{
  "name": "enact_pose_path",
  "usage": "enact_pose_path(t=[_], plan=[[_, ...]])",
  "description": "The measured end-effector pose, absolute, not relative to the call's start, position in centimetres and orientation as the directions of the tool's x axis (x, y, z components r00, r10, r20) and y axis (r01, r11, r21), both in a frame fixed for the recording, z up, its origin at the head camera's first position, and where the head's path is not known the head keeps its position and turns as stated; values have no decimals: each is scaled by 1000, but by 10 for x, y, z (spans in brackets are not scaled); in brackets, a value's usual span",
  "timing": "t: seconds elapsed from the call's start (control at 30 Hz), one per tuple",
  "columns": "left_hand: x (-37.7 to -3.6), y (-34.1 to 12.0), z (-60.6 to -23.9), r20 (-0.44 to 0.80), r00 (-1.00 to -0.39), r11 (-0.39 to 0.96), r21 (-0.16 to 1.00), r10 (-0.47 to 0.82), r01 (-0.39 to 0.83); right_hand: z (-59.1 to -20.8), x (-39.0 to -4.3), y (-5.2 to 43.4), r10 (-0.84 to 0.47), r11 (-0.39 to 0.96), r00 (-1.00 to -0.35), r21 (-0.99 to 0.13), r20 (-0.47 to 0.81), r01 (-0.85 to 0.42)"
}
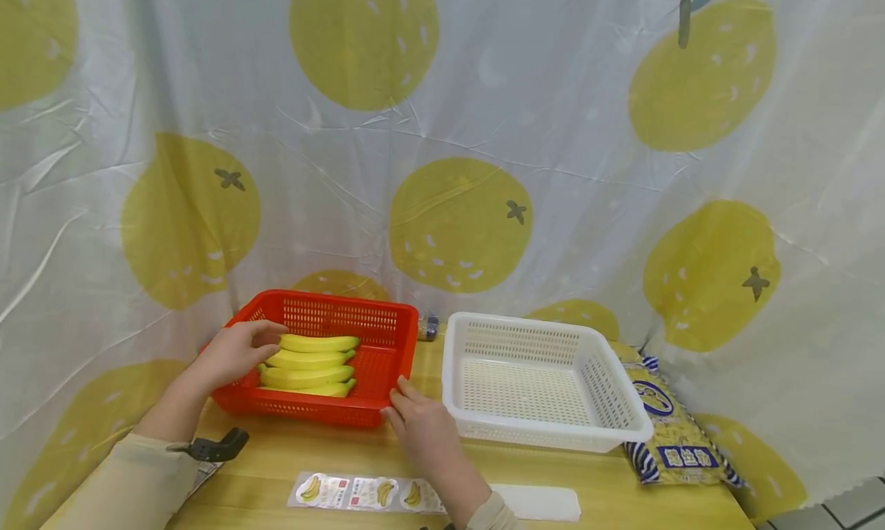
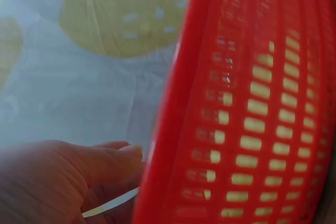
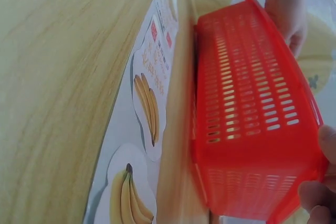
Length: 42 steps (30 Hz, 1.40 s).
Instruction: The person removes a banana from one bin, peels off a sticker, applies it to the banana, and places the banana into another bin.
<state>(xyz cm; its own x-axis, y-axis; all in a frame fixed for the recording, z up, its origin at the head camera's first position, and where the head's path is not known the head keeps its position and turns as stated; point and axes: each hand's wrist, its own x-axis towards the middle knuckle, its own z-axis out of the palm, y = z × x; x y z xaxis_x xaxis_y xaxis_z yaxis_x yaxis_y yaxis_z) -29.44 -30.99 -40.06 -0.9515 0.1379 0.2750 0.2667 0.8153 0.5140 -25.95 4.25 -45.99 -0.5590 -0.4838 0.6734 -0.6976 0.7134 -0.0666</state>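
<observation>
A red plastic basket (image 1: 384, 359) stands on the wooden table (image 1: 276, 457) and holds several yellow bananas (image 1: 311, 366) lying side by side. My left hand (image 1: 237, 352) grips the basket's left rim, fingers curled over it above the bananas; the left wrist view shows the thumb (image 2: 100, 162) against the red basket's (image 2: 252, 119) outer wall. My right hand (image 1: 415, 419) holds the front right corner, thumb on the rim. In the right wrist view the fingertips (image 3: 321, 191) pinch that corner of the red basket (image 3: 252, 108).
An empty white basket (image 1: 608, 385) stands just right of the red one. A blue and yellow striped bag (image 1: 667, 438) lies at the table's right edge. A strip of banana stickers (image 1: 366, 492) and a white strip (image 1: 546, 503) lie near the front edge. A lemon-print curtain (image 1: 456, 223) hangs behind.
</observation>
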Motion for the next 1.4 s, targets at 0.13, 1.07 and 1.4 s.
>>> enact_pose_path(t=[0.13, 1.07, 1.4], plan=[[-310, -324, -406, 218, -962, 826, 504, 161, 253, -459, -259, 43, -479, 711, -552, -67, 682, -700], [-316, -322, -422, -3, -984, 884, 440, 177, 157, -457, -258, 41, -463, 718, -555, -74, 692, -692], [-315, -322, -422, -20, -978, 880, 441, 205, 176, -457, -257, 41, -460, 721, -567, -86, 683, -688]])
